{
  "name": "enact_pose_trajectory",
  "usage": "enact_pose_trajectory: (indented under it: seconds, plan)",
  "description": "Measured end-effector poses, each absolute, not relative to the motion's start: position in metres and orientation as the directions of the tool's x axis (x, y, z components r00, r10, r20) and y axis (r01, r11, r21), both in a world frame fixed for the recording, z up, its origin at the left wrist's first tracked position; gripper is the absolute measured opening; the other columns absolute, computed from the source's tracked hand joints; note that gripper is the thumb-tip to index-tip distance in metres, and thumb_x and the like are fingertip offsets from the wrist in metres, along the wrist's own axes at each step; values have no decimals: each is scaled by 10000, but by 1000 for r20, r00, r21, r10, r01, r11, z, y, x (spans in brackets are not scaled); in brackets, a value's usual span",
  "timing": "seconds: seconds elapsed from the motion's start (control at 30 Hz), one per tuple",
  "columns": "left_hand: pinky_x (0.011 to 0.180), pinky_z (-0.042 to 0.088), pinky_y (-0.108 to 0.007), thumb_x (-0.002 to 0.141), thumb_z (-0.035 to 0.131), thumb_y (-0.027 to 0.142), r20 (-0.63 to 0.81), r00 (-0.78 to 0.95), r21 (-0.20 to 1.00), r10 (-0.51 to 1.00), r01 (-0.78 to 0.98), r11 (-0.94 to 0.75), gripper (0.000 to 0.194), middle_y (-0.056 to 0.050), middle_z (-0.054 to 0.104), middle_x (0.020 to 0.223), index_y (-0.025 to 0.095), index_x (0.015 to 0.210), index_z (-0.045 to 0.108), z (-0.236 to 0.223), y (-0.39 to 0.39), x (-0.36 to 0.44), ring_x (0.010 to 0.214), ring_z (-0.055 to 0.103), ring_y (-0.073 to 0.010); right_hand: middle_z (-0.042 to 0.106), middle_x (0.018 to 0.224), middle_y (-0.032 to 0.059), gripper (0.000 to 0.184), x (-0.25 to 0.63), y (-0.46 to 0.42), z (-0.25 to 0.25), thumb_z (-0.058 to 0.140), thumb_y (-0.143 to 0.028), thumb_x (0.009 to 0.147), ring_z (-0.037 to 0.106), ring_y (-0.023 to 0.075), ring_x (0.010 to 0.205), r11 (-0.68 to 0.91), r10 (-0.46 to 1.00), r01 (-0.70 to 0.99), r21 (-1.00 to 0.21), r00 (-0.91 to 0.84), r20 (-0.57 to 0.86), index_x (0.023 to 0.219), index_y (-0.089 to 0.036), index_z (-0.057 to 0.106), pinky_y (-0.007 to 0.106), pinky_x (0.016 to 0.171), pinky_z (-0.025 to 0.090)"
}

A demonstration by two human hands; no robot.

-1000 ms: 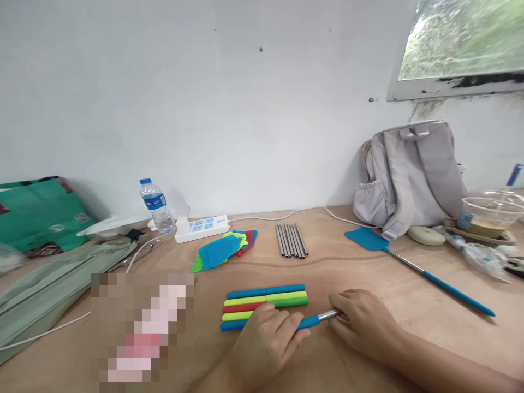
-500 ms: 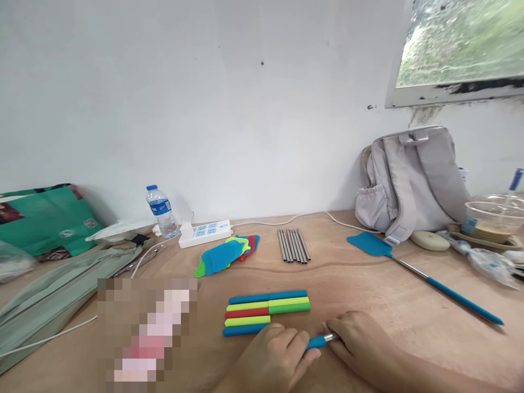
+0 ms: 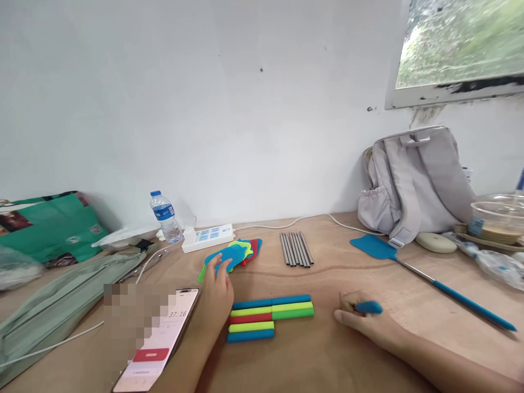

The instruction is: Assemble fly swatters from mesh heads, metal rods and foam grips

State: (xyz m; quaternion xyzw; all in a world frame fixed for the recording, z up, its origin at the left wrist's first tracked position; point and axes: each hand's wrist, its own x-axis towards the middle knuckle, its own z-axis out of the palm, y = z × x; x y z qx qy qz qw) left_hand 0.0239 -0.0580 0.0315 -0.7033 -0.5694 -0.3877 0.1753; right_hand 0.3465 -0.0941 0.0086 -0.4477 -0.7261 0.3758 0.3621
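Observation:
My left hand (image 3: 215,297) reaches over a pile of flat mesh fly swatter heads, its spread fingertips on or just above the blue swatter head (image 3: 231,255) on top. A red swatter head (image 3: 254,252) shows beneath. My right hand (image 3: 362,316) is closed around a fly swatter handle (image 3: 369,307); only a blue end sticks out, a little blurred. Between the hands lie several coloured handle grips in rows, including a green grip (image 3: 293,314) and a red grip (image 3: 251,317). Behind them rests a bundle of thin metal tubes (image 3: 296,250).
An assembled blue fly swatter (image 3: 374,246) lies at right, near a grey backpack (image 3: 413,180) and a plastic cup (image 3: 497,218). At left are a phone (image 3: 164,344), a water bottle (image 3: 166,215), a white power strip (image 3: 208,237) and a green bag (image 3: 53,226).
My left hand has let go of the blue grip and moved up and left to the swatter heads. My right hand has shifted slightly right and up, still holding the handle.

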Motion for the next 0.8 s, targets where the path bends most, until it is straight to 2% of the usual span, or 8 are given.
enact_pose_trajectory:
  seconds: [0.17, 0.3, 0.4, 0.5, 0.63, 0.67, 0.73, 0.8]
  plan:
    - [893, 403, -536, 712, 326, -41, 619, 3, 172, 785, 975, -140, 460, -189, 566, 1165, 94, 1062, 592, 4, -34, 3, 1078, 508, -342, 350, 532, -14, 438, 351, -88, 6, 378, -507, 796, 335, 152, 540, 215, 922, -24, -976, -324, 211, 476, -218, 298, 320, 598, 303]
    - [881, 441, -476, 730, 335, -17, 590, -14, 207, 807, 969, -135, 424, -171, 631, 1026, 92, 1036, 607, -3, -31, -2, 1054, 538, -314, 405, 534, 32, 511, 350, -85, 10, 318, -512, 807, 402, 202, 644, 137, 934, -214, -967, -298, 198, 392, -219, 375, 345, 669, 307]
    - [866, 461, -442, 782, 372, 76, 597, 0, 229, 803, 958, -170, 354, -151, 613, 1026, 113, 1057, 593, 0, -31, -1, 1020, 556, -290, 407, 535, 44, 495, 352, -83, 14, 337, -480, 806, 422, 232, 746, 88, 942, -312, -946, -283, 181, 400, -222, 451, 341, 699, 308]
    - [845, 467, -425, 825, 364, 151, 637, 2, 259, 771, 941, -216, 327, -130, 592, 970, 136, 1075, 574, 11, -35, 2, 947, 573, -265, 436, 588, 39, 388, 352, -81, 15, 416, -427, 760, 415, 203, 685, 8, 951, -392, -920, -281, 128, 459, -206, 520, 325, 651, 323]
    - [845, 448, -390, 890, 279, 252, 729, -34, 305, 684, 911, -279, 338, -95, 543, 922, 166, 1090, 538, 31, -56, 15, 897, 549, -224, 430, 631, -26, 38, 348, -79, 14, 547, -246, 661, 364, 124, 531, -109, 971, -474, -874, -238, 8, 658, -214, 568, 272, 534, 317]
    - [831, 448, -382, 897, 269, 282, 754, -71, 339, 653, 893, -295, 341, -90, 535, 914, 168, 1075, 537, 36, -64, 20, 883, 543, -220, 434, 640, -36, 36, 347, -78, 13, 568, -209, 644, 370, 114, 522, -127, 976, -492, -862, -219, -19, 675, -220, 555, 260, 522, 320]
    - [753, 463, -342, 884, 331, 367, 759, -254, 538, 600, 764, -356, 315, -67, 528, 878, 182, 1002, 556, 43, -80, 35, 812, 542, -203, 448, 646, -45, 91, 346, -76, 12, 600, -174, 633, 401, 104, 525, -146, 979, -518, -843, -196, -48, 650, -217, 522, 245, 524, 343]
    - [562, 450, -264, 861, 385, 445, 551, -436, 812, 712, 476, -338, 304, -3, 516, 741, 214, 957, 559, 47, -95, 53, 600, 509, -147, 464, 631, -44, 122, 347, -74, 11, 625, -175, 652, 443, 103, 548, -151, 979, -534, -832, -200, -49, 632, -208, 510, 233, 554, 374]
